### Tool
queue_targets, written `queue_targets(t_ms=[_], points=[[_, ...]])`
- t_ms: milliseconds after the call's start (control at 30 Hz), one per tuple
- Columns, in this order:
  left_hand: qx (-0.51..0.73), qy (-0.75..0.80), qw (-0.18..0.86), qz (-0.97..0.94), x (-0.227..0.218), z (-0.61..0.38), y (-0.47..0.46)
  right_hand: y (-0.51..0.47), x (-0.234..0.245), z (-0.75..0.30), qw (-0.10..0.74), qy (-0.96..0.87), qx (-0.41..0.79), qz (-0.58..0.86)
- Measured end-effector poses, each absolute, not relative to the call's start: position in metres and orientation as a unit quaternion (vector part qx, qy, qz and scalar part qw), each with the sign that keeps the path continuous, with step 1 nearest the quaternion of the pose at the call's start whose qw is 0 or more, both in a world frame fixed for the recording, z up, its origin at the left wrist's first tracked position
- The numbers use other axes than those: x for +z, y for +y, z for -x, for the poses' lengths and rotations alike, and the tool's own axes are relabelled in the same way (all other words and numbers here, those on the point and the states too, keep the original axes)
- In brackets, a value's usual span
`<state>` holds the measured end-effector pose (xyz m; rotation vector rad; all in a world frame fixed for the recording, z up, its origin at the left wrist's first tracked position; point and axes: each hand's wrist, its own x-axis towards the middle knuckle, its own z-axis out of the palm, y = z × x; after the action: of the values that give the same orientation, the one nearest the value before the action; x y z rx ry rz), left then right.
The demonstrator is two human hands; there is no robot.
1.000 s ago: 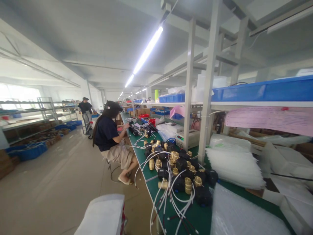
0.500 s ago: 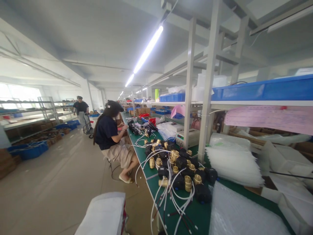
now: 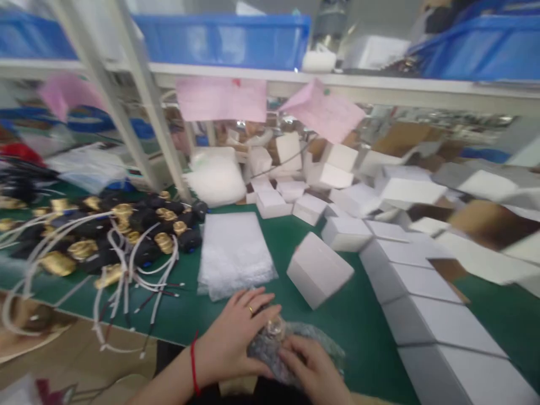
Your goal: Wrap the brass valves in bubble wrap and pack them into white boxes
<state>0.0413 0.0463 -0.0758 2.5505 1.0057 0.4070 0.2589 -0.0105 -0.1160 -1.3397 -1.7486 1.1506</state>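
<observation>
Fingers (image 3: 265,318) of the left hand (image 3: 236,337), part-spread with the thumb apart, clasp a bagged part (image 3: 275,327), its brass end showing between the two hands at the bench's near edge. The right hand (image 3: 314,368) has its fingertips drawn together against the plastic; whether they pinch it, I can't tell. From the left lie valves (image 3: 122,218) with white wires (image 3: 130,259), a stack of plastic bags (image 3: 234,247) just beyond the left hand, a slanted white box (image 3: 319,270), then a row of white boxes (image 3: 447,318). The hands hide much of the part.
</observation>
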Motion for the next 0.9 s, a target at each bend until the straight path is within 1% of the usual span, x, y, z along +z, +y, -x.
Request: queue_targets(t_ms=[67, 133, 200, 300, 333, 367, 433, 500, 533, 567, 667, 733, 767, 833, 900], points=[[0.123, 0.364, 0.2, -0.902, -0.082, -0.053, 0.056, -0.007, -0.115, -0.266, 0.338, -0.65, 0.446, 0.514], [0.13, 0.386, 0.219, -0.887, -0.085, -0.06, 0.061, -0.008, -0.109, -0.279, 0.365, -0.652, 0.384, 0.542], [0.16, 0.404, 0.245, -0.866, -0.086, -0.062, 0.063, -0.016, -0.101, -0.291, 0.43, -0.652, 0.256, 0.569], [0.21, 0.433, 0.311, -0.82, -0.085, -0.062, 0.061, -0.034, -0.096, -0.295, 0.553, -0.594, 0.007, 0.584], [0.218, 0.446, 0.337, -0.8, -0.084, -0.062, 0.059, -0.04, -0.096, -0.291, 0.575, -0.582, -0.047, 0.573], [0.224, 0.46, 0.363, -0.779, -0.083, -0.063, 0.057, -0.044, -0.097, -0.286, 0.579, -0.594, -0.073, 0.553], [0.233, 0.482, 0.417, -0.735, -0.082, -0.066, 0.053, -0.046, -0.099, -0.274, 0.534, -0.682, -0.04, 0.498], [0.239, 0.486, 0.483, -0.688, -0.081, -0.068, 0.048, -0.039, -0.101, -0.265, 0.476, -0.748, 0.044, 0.46], [0.24, 0.483, 0.516, -0.666, -0.08, -0.069, 0.046, -0.033, -0.101, -0.262, 0.468, -0.751, 0.093, 0.457], [0.242, 0.477, 0.546, -0.645, -0.079, -0.07, 0.044, -0.027, -0.102, -0.26, 0.479, -0.734, 0.146, 0.458], [0.262, 0.471, 0.602, -0.589, -0.075, -0.075, 0.039, -0.016, -0.108, -0.251, 0.564, -0.604, 0.353, 0.438], [0.295, 0.486, 0.607, -0.554, -0.073, -0.083, 0.035, -0.017, -0.113, -0.239, 0.615, -0.48, 0.487, 0.394], [0.313, 0.497, 0.6, -0.543, -0.073, -0.088, 0.034, -0.019, -0.115, -0.232, 0.636, -0.42, 0.531, 0.371], [0.341, 0.516, 0.558, -0.553, -0.073, -0.101, 0.03, -0.022, -0.118, -0.22, 0.665, -0.33, 0.573, 0.348], [0.358, 0.519, 0.473, -0.615, -0.075, -0.112, 0.028, -0.023, -0.118, -0.216, 0.663, -0.282, 0.591, 0.361]])
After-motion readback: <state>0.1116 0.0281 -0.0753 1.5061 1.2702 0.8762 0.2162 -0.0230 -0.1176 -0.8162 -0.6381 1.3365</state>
